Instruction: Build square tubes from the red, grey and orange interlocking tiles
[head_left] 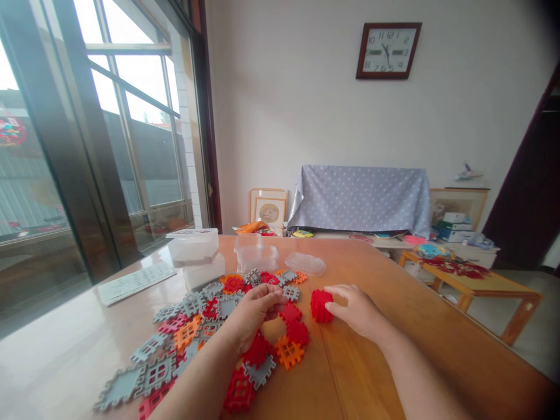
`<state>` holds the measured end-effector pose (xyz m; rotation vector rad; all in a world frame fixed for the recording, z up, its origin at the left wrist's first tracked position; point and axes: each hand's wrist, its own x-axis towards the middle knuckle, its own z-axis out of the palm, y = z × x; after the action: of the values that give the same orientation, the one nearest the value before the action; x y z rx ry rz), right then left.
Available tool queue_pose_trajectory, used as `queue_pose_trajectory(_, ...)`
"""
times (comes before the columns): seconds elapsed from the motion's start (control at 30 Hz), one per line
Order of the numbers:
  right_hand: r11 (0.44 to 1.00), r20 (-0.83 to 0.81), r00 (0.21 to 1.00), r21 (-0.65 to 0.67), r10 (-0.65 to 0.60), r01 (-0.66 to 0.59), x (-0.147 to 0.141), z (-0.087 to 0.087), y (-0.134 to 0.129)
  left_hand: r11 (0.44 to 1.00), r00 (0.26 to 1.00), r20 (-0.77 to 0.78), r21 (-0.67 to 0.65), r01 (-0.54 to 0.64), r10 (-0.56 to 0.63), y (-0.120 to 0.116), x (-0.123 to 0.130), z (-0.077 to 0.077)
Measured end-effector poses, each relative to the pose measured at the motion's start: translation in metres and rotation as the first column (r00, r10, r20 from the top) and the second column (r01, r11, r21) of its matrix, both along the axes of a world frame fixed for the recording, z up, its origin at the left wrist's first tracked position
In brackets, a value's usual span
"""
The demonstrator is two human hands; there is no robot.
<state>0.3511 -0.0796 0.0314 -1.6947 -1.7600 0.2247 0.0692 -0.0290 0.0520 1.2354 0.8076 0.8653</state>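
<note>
Our half-open right grip (356,306) touches a red toothed plastic stack (321,307), likely light, stiff; hold its sides. Left grip (262,302): pinched, contents unclear.

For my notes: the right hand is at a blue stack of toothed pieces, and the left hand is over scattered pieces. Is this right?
Not quite: the stack is red, not blue, as the head view shows. The right hand is at it, and the left hand is over scattered pieces.
</note>
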Motion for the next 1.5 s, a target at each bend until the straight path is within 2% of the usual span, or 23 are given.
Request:
queue_pose_trajectory(0.13,0.999,-0.047,0.999,0.049,-0.016,0.018,0.002,-0.001,0.000,0.998,0.999,-0.031,0.063,-0.014,0.016,0.002,0.002,0.000)
queue_pose_trajectory(0.23,0.991,-0.093,0.995,0.122,-0.044,0.055,0.002,-0.003,0.002,0.966,0.977,-0.197,0.258,-0.022,0.075,0.006,0.003,-0.005)
queue_pose_trajectory(0.3,0.980,-0.116,0.990,0.177,-0.073,0.093,0.002,-0.004,0.003,0.875,0.921,-0.356,0.483,0.039,0.156,0.007,0.003,-0.009)
queue_pose_trajectory(0.37,0.967,-0.138,0.985,0.218,-0.100,0.129,0.000,-0.004,0.004,0.717,0.839,-0.493,0.669,0.196,0.231,0.004,0.004,-0.013)
queue_pose_trajectory(0.43,0.958,-0.157,0.981,0.244,-0.117,0.153,-0.003,-0.002,0.002,0.574,0.748,-0.601,0.730,0.370,0.282,-0.002,0.004,-0.014)
queue_pose_trajectory(0.5,0.952,-0.163,0.979,0.260,-0.121,0.161,-0.008,0.000,0.001,0.511,0.660,-0.684,0.706,0.490,0.312,-0.008,0.005,-0.014)
queue_pose_trajectory(0.6,0.946,-0.168,0.978,0.279,-0.121,0.165,-0.016,0.005,-0.003,0.503,0.562,-0.745,0.662,0.556,0.359,-0.013,0.006,-0.011)
queue_pose_trajectory(0.77,0.935,-0.214,0.972,0.316,-0.092,0.158,-0.032,0.011,-0.010,0.548,0.458,-0.775,0.632,0.548,0.436,-0.009,0.003,-0.007)
queue_pose_trajectory(0.87,0.932,-0.236,0.971,0.342,-0.039,0.120,-0.041,0.015,-0.015,0.556,0.456,-0.770,0.638,0.532,0.448,-0.005,0.001,-0.011)
queue_pose_trajectory(1.03,0.941,-0.203,0.978,0.337,0.044,0.027,-0.060,0.018,-0.021,0.565,0.454,-0.798,0.602,0.564,0.397,-0.002,0.000,-0.022)
queue_pose_trajectory(1.1,0.946,-0.167,0.982,0.323,0.084,-0.026,-0.069,0.017,-0.022,0.576,0.440,-0.807,0.589,0.567,0.393,-0.002,0.001,-0.023)
queue_pose_trajectory(1.2,0.952,-0.121,0.983,0.288,0.140,-0.100,-0.082,0.017,-0.025,0.563,0.438,-0.794,0.608,0.560,0.421,-0.004,0.001,-0.020)
queue_pose_trajectory(1.4,0.968,-0.092,0.966,0.083,0.243,-0.236,-0.099,0.022,-0.036,0.543,0.428,-0.752,0.659,0.521,0.502,-0.005,0.001,-0.019)
queue_pose_trajectory(1.5,0.969,-0.038,0.970,-0.047,0.242,-0.243,-0.100,0.021,-0.040,0.540,0.441,-0.723,0.691,0.481,0.532,-0.004,0.001,-0.020)
